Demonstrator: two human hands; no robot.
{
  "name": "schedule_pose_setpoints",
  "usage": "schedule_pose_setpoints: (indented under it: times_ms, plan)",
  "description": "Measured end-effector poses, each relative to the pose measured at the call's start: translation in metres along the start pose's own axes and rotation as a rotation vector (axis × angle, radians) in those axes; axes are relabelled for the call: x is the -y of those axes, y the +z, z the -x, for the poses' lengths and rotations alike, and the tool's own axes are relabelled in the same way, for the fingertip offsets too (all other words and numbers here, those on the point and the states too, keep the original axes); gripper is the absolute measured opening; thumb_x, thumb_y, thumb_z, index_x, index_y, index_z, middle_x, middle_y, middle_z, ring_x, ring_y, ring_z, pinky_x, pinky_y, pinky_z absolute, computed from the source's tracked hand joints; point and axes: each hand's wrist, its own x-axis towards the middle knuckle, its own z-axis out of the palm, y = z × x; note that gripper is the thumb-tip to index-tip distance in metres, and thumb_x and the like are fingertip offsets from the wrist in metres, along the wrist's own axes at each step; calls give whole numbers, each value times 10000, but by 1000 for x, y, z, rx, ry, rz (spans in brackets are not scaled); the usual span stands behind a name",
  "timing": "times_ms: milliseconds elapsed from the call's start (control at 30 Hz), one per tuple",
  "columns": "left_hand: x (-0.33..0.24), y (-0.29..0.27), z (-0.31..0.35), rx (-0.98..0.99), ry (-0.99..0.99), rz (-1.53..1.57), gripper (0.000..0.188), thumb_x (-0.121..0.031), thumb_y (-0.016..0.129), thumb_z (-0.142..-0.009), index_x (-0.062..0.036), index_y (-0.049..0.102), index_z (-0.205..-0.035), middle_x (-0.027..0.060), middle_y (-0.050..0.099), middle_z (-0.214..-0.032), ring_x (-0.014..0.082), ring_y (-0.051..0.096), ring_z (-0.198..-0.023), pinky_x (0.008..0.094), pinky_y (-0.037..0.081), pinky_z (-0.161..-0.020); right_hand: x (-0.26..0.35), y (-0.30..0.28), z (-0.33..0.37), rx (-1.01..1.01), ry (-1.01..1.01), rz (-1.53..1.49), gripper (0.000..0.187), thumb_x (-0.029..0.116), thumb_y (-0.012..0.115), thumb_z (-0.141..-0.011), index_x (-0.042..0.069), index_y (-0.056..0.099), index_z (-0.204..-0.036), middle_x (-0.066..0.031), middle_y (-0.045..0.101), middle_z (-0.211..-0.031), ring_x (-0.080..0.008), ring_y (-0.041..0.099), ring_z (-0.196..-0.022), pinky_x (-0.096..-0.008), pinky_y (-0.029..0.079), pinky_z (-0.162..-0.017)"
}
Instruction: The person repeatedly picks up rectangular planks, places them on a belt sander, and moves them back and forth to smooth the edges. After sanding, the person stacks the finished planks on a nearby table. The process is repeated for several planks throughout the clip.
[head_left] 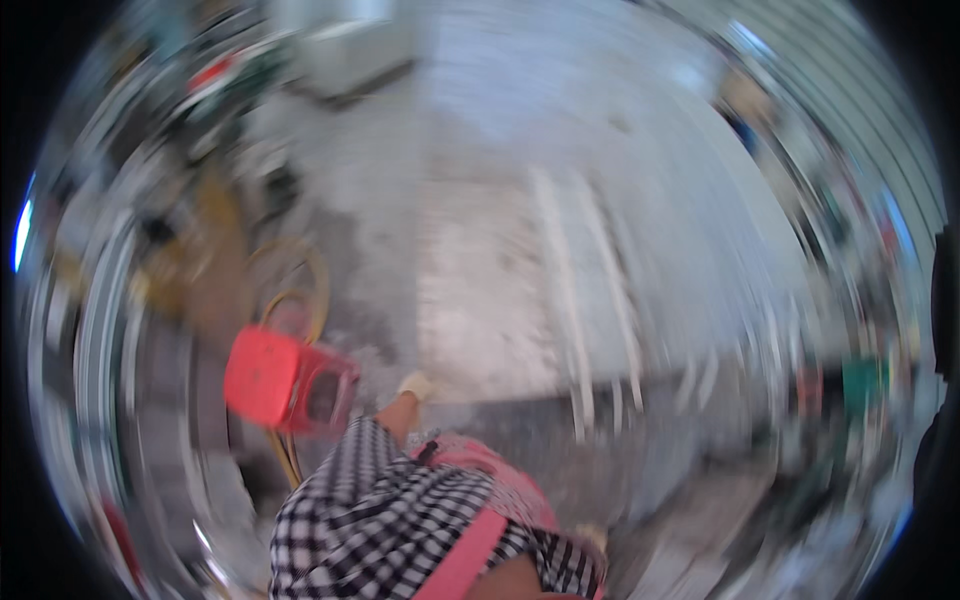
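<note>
Strong motion blur smears the whole head view. My left arm, in a black-and-white checked sleeve, reaches forward, and my left hand (415,385) looks covered by a cream glove. Its fingers are too smeared to read, and nothing can be made out in it. Right of my body, a small cream patch beside the checked sleeve seems to be my right hand (592,538), mostly hidden. A pink apron (500,470) covers my front. Nearest to my left hand is a red plastic stool (265,375), standing apart from it on the floor to the left.
Yellow hose (320,290) loops on the floor behind the stool. Pale long strips (570,290) lie across the light concrete floor (480,280) ahead. A whitish box-like block (355,55) stands far left of centre. Blurred clutter lines both sides; a green object (865,385) is at right.
</note>
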Motion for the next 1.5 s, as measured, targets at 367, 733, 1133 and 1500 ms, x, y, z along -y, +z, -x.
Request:
schedule_pose_setpoints:
  times_ms: [367,733,1133,1500]
  plan:
    - [-66,89,-65,549,327,-133,423,-372,597,-949,14,630,-1119,127,678,-998,178,605,-829,350,481,-721,-54,5,209,-575,261,-95,355,358,643,-846,28,731,-944,-144,715,-870,-281,680,-819,-406,525,-736]
    - [-310,269,76,819,736,-227,301,-314,615,-932,-15,628,-955,10,598,-752,115,535,-672,310,442,-602,-147,62,338,-911,747,-717,305,336,653,-807,67,768,-893,-96,719,-804,-220,679,-781,-372,529,-745]
    - [-414,442,52,1139,1086,-807,254,-228,578,-900,15,621,-838,56,580,-665,148,542,-598,337,431,-517,-96,114,321,-1033,948,-718,394,298,579,-903,139,673,-1252,-98,625,-1342,-305,603,-1209,-405,495,-1004]
    - [-596,589,150,1331,1070,-588,273,-215,511,-923,-83,579,-694,24,560,-595,104,457,-477,292,324,-419,-25,114,220,-1251,1179,-880,482,454,631,-885,68,697,-1166,-147,681,-1173,-333,617,-1131,-412,497,-943]
